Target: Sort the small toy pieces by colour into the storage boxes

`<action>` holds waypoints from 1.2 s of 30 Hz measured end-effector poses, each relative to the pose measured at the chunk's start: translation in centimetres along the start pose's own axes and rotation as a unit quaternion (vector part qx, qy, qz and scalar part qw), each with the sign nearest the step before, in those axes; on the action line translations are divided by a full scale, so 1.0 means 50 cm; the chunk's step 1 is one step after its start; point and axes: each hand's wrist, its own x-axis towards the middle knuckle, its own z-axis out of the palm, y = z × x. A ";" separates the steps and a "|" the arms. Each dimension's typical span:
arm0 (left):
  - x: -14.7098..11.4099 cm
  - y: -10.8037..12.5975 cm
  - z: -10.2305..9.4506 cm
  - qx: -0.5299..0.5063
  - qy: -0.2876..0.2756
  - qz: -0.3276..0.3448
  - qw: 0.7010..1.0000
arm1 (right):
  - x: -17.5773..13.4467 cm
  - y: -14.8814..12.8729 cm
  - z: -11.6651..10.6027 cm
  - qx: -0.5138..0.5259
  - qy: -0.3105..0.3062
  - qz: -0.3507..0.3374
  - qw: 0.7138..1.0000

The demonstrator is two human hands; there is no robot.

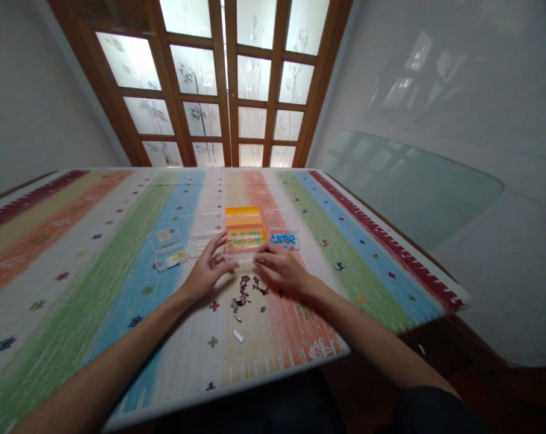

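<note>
My left hand (208,269) rests over the table with thumb and fingers apart, close to the left front corner of a clear plastic box (243,241). Green pieces lie in that box, with an orange surface showing behind and through it. At the box's right front corner is my right hand (278,265), its fingers curled and pressed together; what they pinch, if anything, is hidden. Just below and between both hands, small dark brown pieces (242,295) lie loosely scattered. Nearer me is a small pale studded plate (238,336).
Right of the middle box stands a clear box with blue pieces (283,239). To the left, an open clear case (168,248) holds yellow and white bits. A striped cloth (173,199) covers the table; its front edge (273,374) is near me. Glazed wooden doors (230,90) stand beyond.
</note>
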 end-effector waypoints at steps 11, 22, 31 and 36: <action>-0.001 0.002 -0.004 -0.022 -0.010 -0.019 1.000 | -0.009 0.008 -0.050 0.021 0.011 -0.015 1.000; 0.002 -0.007 -0.011 -0.051 0.000 -0.021 0.998 | -0.069 0.007 -0.132 0.144 -0.271 0.084 0.948; 0.000 -0.003 -0.007 -0.048 -0.004 -0.016 0.999 | -0.086 -0.004 -0.077 0.146 -0.219 0.073 0.962; 0.002 -0.003 -0.007 -0.050 -0.001 -0.017 0.999 | -0.083 -0.014 -0.057 0.130 -0.190 0.084 0.969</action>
